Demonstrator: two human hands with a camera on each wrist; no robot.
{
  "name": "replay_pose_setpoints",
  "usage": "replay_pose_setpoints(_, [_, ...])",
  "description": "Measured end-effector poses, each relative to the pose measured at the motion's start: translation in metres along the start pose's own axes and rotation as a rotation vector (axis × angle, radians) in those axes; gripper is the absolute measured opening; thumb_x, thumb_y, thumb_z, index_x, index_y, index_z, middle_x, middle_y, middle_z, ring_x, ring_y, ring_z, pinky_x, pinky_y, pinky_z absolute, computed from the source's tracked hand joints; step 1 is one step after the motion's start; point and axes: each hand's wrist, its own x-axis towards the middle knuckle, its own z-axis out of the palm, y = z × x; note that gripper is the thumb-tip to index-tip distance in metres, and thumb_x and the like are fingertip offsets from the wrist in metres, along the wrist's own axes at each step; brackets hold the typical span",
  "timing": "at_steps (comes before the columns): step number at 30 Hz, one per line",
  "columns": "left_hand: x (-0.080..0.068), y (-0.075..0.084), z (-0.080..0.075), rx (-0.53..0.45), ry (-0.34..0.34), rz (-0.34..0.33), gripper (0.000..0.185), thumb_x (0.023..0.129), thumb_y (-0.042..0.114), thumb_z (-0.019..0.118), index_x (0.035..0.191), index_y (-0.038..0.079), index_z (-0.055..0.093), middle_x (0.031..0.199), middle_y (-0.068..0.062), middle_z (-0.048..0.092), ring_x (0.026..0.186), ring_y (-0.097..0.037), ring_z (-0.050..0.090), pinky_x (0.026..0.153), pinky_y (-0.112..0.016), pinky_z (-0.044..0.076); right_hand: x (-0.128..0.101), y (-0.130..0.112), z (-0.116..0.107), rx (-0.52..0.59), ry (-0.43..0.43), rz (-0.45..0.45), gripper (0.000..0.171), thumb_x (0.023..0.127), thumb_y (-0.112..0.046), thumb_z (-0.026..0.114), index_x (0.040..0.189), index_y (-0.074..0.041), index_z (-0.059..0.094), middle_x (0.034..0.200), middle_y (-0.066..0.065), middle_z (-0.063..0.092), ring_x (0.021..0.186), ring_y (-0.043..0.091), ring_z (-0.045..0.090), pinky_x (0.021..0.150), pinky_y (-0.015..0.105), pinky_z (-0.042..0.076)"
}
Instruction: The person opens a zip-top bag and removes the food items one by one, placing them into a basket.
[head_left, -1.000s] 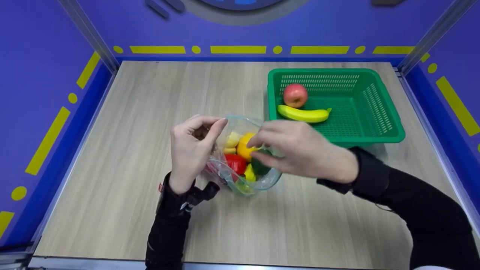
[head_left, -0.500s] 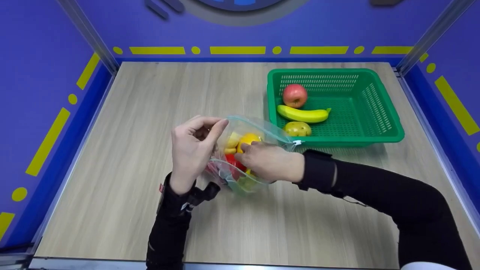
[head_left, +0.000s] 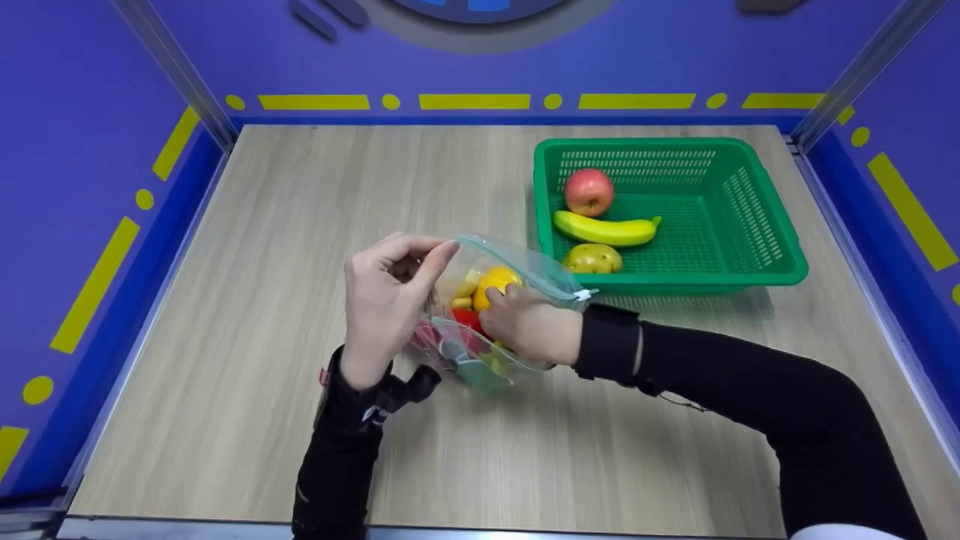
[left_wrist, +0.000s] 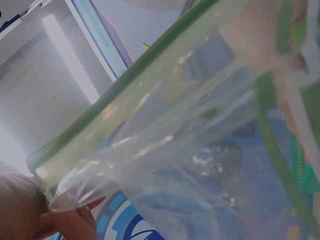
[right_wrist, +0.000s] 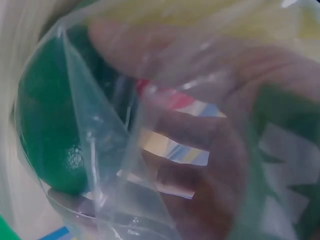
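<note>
A clear zip bag (head_left: 525,264) with a green zipper rim lies on the wooden table (head_left: 262,225), its mouth held wide. My left hand (head_left: 390,292) pinches the rim on the left; in the left wrist view its fingers (left_wrist: 55,220) grip the plastic (left_wrist: 175,125). My right hand (head_left: 529,326) is sunk in the bag up to the wrist. Seen through the plastic in the right wrist view, its fingers (right_wrist: 175,130) curl against a round green fruit (right_wrist: 45,130). An orange fruit (head_left: 496,281) and a red one (head_left: 469,319) also lie inside.
A green plastic basket (head_left: 780,255) stands at the back right, just behind the bag. It holds a red apple (head_left: 589,191), a banana (head_left: 606,229) and a yellowish-brown fruit (head_left: 592,259). Blue walls close in the table on three sides.
My right hand came down from above the bag's mouth and pushed deep inside among the fruit. The left hand kept its pinch on the rim.
</note>
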Motion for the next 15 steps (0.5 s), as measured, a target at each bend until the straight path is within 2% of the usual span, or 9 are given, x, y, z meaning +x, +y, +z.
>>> replay_pose_setpoints(4, [0.0, 0.0, 0.001, 0.013, 0.007, 0.005, 0.008, 0.094, 0.01, 0.081, 0.094, 0.003, 0.082, 0.074, -0.007, 0.067, 0.049, -0.007, 0.052, 0.046, -0.018, 0.04, 0.004, -0.002, 0.003, -0.071, -0.056, -0.009, 0.045, 0.091, -0.046, 0.082, 0.122, -0.015, 0.07, 0.109, 0.003, 0.071, 0.096, 0.021, 0.059, 0.075, 0.023, 0.051])
replay_pose_setpoints(8, [0.0, -0.001, 0.002, 0.017, -0.001, 0.01, 0.008, 0.093, 0.011, 0.081, 0.094, 0.003, 0.083, 0.074, -0.008, 0.068, 0.051, -0.007, 0.051, 0.048, -0.017, 0.037, 0.002, 0.001, 0.007, -0.099, -0.03, -0.049, 0.048, 0.087, -0.049, 0.084, 0.121, -0.016, 0.072, 0.11, 0.002, 0.072, 0.096, 0.021, 0.06, 0.08, 0.024, 0.053])
replay_pose_setpoints(12, [0.0, 0.0, 0.003, 0.01, -0.011, 0.007, 0.009, 0.094, 0.012, 0.081, 0.094, 0.004, 0.083, 0.076, -0.007, 0.069, 0.05, -0.008, 0.052, 0.047, -0.018, 0.04, -0.004, 0.01, 0.008, -0.079, 0.047, -0.07, 0.048, 0.09, -0.048, 0.082, 0.122, -0.015, 0.071, 0.116, 0.003, 0.074, 0.103, 0.023, 0.063, 0.084, 0.027, 0.055])
replay_pose_setpoints(15, [0.0, 0.0, 0.003, -0.004, -0.013, -0.001, 0.009, 0.094, 0.012, 0.08, 0.094, 0.003, 0.082, 0.076, -0.007, 0.068, 0.048, -0.008, 0.053, 0.045, -0.019, 0.042, -0.01, 0.017, 0.003, -0.004, 0.146, -0.065, 0.043, 0.095, -0.043, 0.078, 0.124, -0.013, 0.067, 0.123, 0.007, 0.072, 0.108, 0.027, 0.064, 0.087, 0.029, 0.057])
